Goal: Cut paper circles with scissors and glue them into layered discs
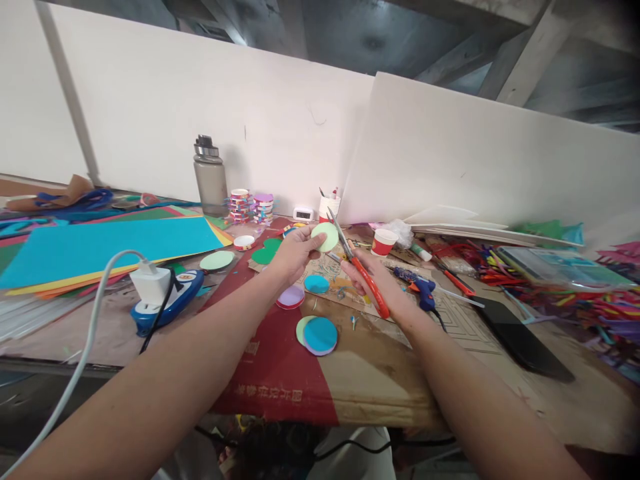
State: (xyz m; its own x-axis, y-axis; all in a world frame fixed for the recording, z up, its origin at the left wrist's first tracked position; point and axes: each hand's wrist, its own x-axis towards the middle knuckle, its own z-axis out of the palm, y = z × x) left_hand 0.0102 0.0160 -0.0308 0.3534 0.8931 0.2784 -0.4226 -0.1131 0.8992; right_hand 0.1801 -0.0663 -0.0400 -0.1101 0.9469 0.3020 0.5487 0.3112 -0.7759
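Head view: my left hand [295, 257] pinches a pale green paper disc [325, 237]; my right hand [370, 280] grips orange-handled scissors [361, 270], blades touching the disc's edge above the bench [390, 373].

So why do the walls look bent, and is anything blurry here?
Head view: the wide lens bows the white boards and stretches both forearms near the bottom edge; light is soft and even, without hard shadows; the left hand, pale green disc and scissors look sharp.

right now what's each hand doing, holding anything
Left hand: closed on a pale green paper disc, pinched at its edge.
Right hand: closed around red-handled scissors, blades at the disc.
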